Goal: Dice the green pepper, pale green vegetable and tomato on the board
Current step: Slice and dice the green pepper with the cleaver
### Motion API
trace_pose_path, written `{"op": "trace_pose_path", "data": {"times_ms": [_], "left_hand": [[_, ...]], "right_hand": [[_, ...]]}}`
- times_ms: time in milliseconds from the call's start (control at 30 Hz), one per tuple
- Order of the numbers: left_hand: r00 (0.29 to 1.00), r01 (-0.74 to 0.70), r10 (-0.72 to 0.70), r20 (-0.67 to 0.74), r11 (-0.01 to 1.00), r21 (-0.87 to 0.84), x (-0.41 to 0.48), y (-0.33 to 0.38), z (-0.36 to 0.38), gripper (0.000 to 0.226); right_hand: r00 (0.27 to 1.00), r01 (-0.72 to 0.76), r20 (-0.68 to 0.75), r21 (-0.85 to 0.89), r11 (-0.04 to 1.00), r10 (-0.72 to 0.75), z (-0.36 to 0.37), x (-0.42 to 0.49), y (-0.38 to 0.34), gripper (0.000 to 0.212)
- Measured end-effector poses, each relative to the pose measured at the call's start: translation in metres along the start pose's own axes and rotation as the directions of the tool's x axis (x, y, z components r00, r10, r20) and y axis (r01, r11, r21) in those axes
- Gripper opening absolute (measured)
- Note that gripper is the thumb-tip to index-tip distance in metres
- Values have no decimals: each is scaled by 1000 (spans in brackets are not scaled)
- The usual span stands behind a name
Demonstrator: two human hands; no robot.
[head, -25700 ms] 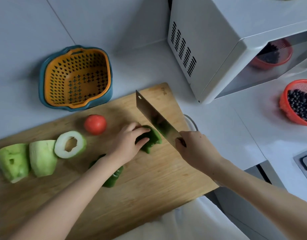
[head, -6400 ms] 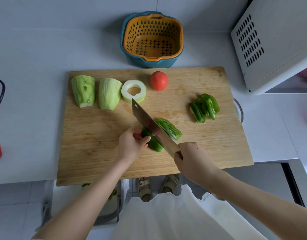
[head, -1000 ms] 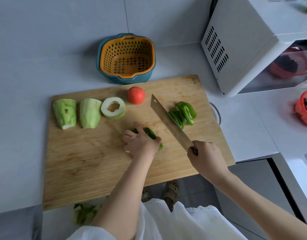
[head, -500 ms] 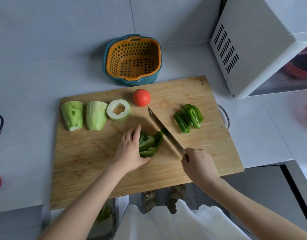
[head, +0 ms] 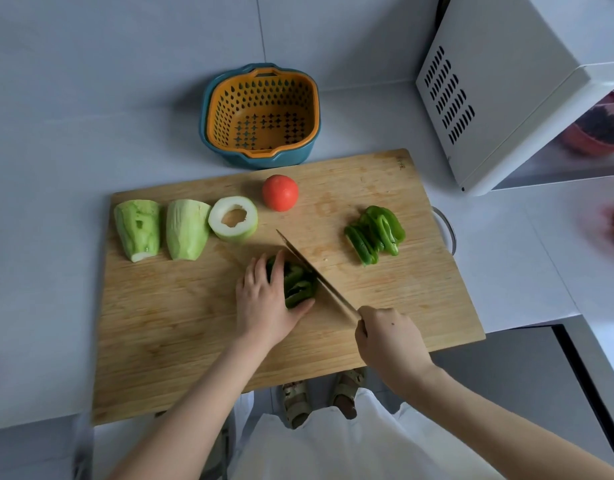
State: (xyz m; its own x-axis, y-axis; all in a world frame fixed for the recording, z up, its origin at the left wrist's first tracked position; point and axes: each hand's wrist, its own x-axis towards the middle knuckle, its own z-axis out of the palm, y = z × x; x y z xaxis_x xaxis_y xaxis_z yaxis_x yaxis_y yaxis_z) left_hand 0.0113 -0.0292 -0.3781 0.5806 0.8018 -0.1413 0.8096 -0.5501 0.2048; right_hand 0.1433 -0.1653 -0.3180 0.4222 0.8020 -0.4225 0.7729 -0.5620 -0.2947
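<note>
Knife (head: 319,278) is held by its handle in the right grip (head: 388,336), fingers curled around it, blade against the cut pepper pieces (head: 298,285). Left grip (head: 264,303) holds these pieces from the left side, thumb in front. Pepper strips (head: 374,233) lie further right; tomato (head: 280,192) and three pale vegetable pieces (head: 186,228) along the far edge of the board (head: 181,341)

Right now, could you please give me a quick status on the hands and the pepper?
Left hand holds pepper strips. Right hand grips knife, blade beside strips. Tomato whole, out of the way.
</note>
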Motion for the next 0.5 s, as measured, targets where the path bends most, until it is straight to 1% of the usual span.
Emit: {"op": "trace_pose_path", "data": {"times_ms": [100,167,267,300,367,433,500], "left_hand": [[999,22,-23,-23,1000,-16,-1,0,5,94],[999,17,-18,-42,1000,-14,-1,1,6,96],[999,22,-22,28,1000,15,1,3,2,103],[999,16,-17,31,999,29,2,4,0,106],[999,-26,27,-17,1000,17,5,8,-1,105],[990,-92,90,-113,996,-12,9,17,-4,90],[965,-143,127,-231,988,-53,16,36,-12,66]], "right_hand": [[1000,-18,16,32,999,18,3,-6,-3,36],[999,-34,11,56,998,34,1,-5,-4,37],[998,-47,-28,81,996,49,-9,-5,-2,35],[997,-53,-48,92,994,58,-14,-6,0,35],[993,-68,-91,110,992,79,-26,-9,5,33],[985,-92,-136,123,988,109,-38,-13,10,33],[971,-125,-185,148,981,152,-49,-15,16,35]]}}
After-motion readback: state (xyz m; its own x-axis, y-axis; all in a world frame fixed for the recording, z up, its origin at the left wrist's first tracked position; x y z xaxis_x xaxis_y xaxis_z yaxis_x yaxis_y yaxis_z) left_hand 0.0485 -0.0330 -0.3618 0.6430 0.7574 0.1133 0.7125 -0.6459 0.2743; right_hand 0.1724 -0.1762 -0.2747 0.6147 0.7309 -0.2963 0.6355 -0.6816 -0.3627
